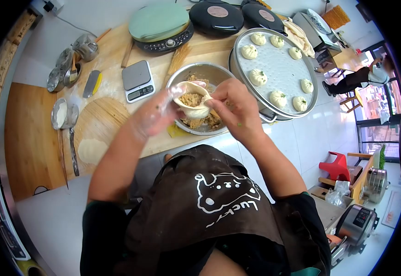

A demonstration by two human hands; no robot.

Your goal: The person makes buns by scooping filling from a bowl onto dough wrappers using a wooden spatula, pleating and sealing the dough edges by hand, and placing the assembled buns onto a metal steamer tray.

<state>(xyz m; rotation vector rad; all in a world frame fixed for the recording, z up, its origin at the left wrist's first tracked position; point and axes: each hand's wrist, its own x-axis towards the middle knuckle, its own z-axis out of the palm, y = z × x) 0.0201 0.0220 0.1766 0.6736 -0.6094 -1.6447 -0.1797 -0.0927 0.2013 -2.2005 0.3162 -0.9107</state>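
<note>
Above a metal bowl (216,70) of brown filling, a dough wrapper (196,112) is held up, cupped round a portion of filling (191,100). My left hand (156,112), floury and slightly blurred, curls round its left side. The fingers and thumb of my right hand (237,108) pinch the right edge of the wrapper, where the dough gathers. Right of the bowl, several pleated buns (258,77) with green flecks sit on a round steamer tray (281,60). A flat dough round (92,151) lies on the wooden board at the left.
A digital scale (138,80) stands left of the bowl, near a scraper (92,84), a flour bowl (64,113) and metal canisters (85,47). Electric griddles (216,16) line the back. Another person (368,76) stands far right, beyond a red stool (334,166).
</note>
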